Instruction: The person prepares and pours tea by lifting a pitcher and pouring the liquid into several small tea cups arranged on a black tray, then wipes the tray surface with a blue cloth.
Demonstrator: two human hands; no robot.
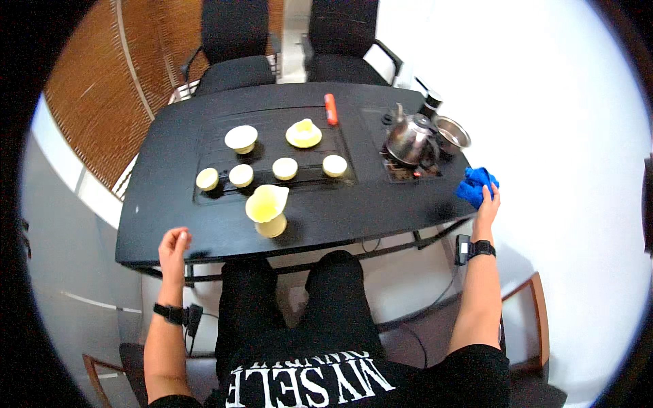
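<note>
At the table's right edge my right hand point(489, 204) is closed on a crumpled blue cloth point(476, 187). My left hand point(174, 246) hovers by the near left edge, its fingers curled in, with nothing visible in them. Between my hands, a pale yellow pitcher point(269, 221) with a spout stands close to the near edge. Behind it is a row of small pale cups point(241, 176) on a dark tea tray point(224, 198). Farther back are a larger white bowl point(241, 139) and a yellow saucer point(303, 138) with a small piece on it.
A steel kettle point(409, 141) sits at the right of the black table point(166, 156), with a metal pot point(451, 136) beside it. An orange-red stick-shaped object point(330, 109) lies near the far side. Two black chairs point(235, 68) face me; a white wall point(558, 136) is on the right.
</note>
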